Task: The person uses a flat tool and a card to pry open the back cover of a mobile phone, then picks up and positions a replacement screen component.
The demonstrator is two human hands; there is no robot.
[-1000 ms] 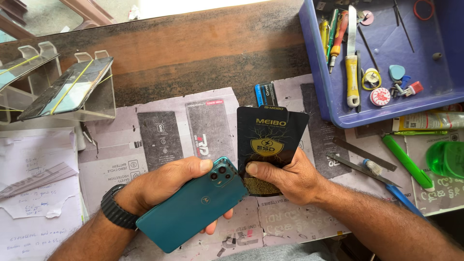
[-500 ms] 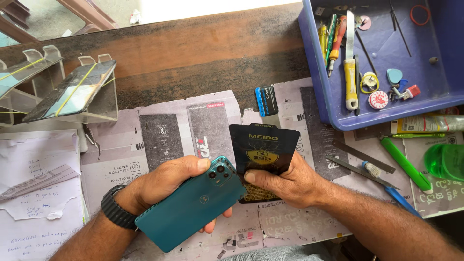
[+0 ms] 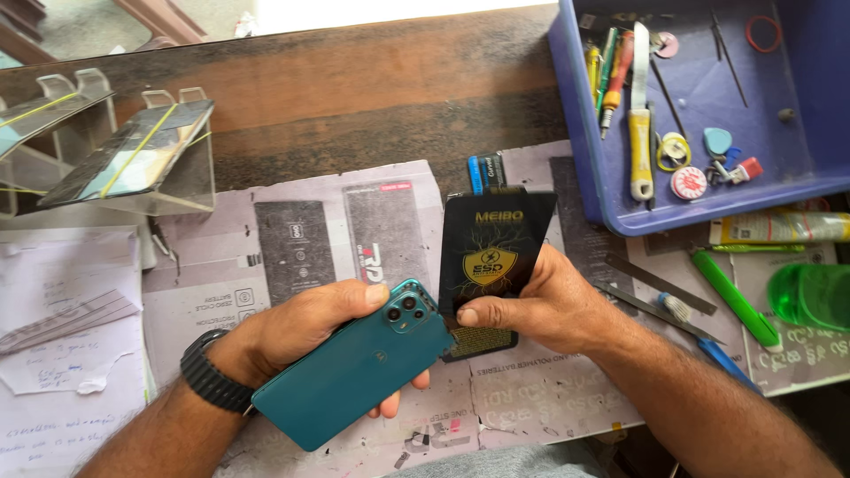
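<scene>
Centre frame: phone (image 3: 354, 376) gripped by left hand (image 3: 301, 332), black pouch (image 3: 491, 257) pinched by right hand (image 3: 540, 305); phone could be dropped if grip loosens

1. two bare forearms come in from the bottom edge, with no sleeves showing on either.
2. the left hand (image 3: 310, 332) has a dark wristwatch (image 3: 211, 383) on its wrist, with a ridged, rubbery-looking strap; its face is turned away, so its shape cannot be told.
3. the right hand (image 3: 553, 305) wears nothing: no ring, band or glove.
4. both forearms are hairy.
5. short, plain fingernails show on both thumbs.
6. a strip of grey cloth at the bottom edge is possibly the person's clothing.
</scene>
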